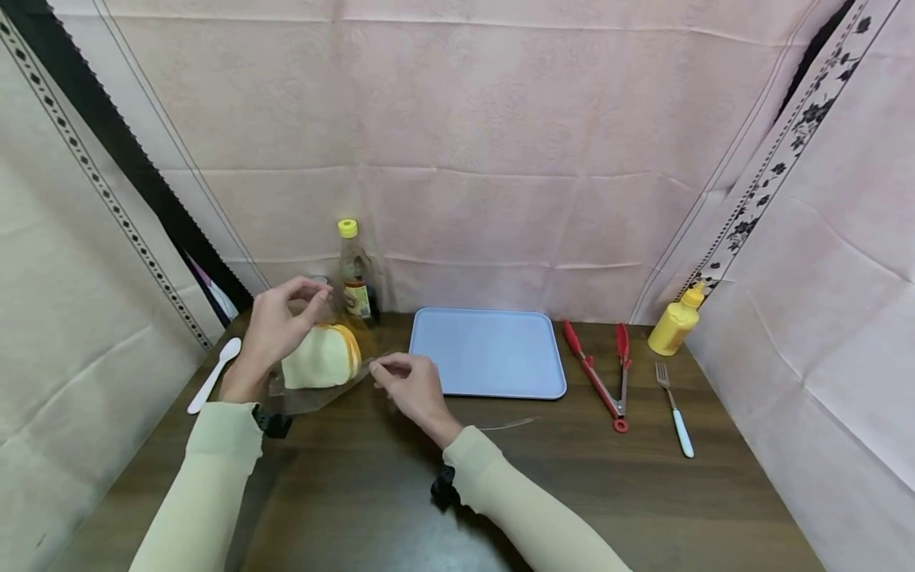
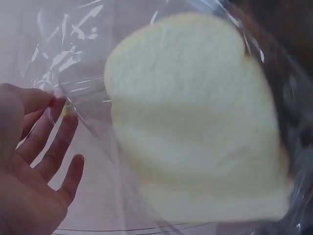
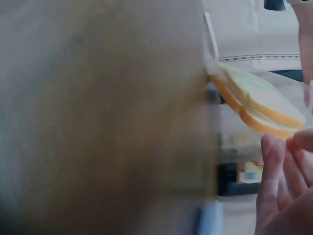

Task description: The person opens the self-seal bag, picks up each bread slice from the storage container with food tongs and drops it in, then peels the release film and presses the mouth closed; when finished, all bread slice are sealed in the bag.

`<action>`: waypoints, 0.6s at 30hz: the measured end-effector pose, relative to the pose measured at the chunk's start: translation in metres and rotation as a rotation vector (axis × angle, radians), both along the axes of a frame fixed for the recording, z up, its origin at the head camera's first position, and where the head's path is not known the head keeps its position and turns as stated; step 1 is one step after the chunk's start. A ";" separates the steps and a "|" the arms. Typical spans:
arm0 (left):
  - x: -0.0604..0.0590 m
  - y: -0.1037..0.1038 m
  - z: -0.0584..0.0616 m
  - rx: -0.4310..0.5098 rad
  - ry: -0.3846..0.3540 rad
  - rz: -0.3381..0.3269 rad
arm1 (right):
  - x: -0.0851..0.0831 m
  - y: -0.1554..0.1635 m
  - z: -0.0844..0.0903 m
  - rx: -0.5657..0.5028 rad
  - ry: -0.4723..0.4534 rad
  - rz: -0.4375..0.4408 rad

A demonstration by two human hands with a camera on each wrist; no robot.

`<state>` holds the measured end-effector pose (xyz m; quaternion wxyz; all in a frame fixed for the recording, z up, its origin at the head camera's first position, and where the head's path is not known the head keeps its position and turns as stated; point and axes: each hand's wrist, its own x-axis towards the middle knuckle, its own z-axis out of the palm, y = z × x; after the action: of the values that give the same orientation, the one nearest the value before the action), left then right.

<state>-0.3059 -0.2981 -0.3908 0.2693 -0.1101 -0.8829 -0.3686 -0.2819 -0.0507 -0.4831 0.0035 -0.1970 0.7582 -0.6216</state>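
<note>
Slices of white bread [image 1: 314, 361] with a brown crust sit inside a clear plastic bag [image 1: 307, 400] at the left of the table. My left hand [image 1: 279, 327] pinches the upper left part of the bag between thumb and fingertips. In the left wrist view its other fingers [image 2: 73, 176] spread beside the bread. With thumb and forefinger, my right hand [image 1: 416, 391] pinches the bag's edge at the right of the bread. The right wrist view shows these fingertips [image 3: 274, 152] close by the slices' crust.
Behind the bread stands a dark sauce bottle [image 1: 355, 278] with a yellow cap. A white spoon [image 1: 214, 376] lies to the left. A blue tray [image 1: 489, 353], red tongs [image 1: 600, 385], a fork [image 1: 675, 413] and a yellow squeeze bottle [image 1: 672, 326] are to the right. A thin clear strip [image 1: 509, 425] lies below the tray.
</note>
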 end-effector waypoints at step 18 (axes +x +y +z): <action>0.011 0.079 0.017 0.526 0.084 -0.119 | -0.021 0.104 0.100 -0.042 0.389 -0.133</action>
<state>-0.2947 -0.2187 -0.3737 0.3030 -0.1034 -0.7368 -0.5956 -0.3025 0.0528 -0.3835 -0.1879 -0.2629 0.7429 -0.5863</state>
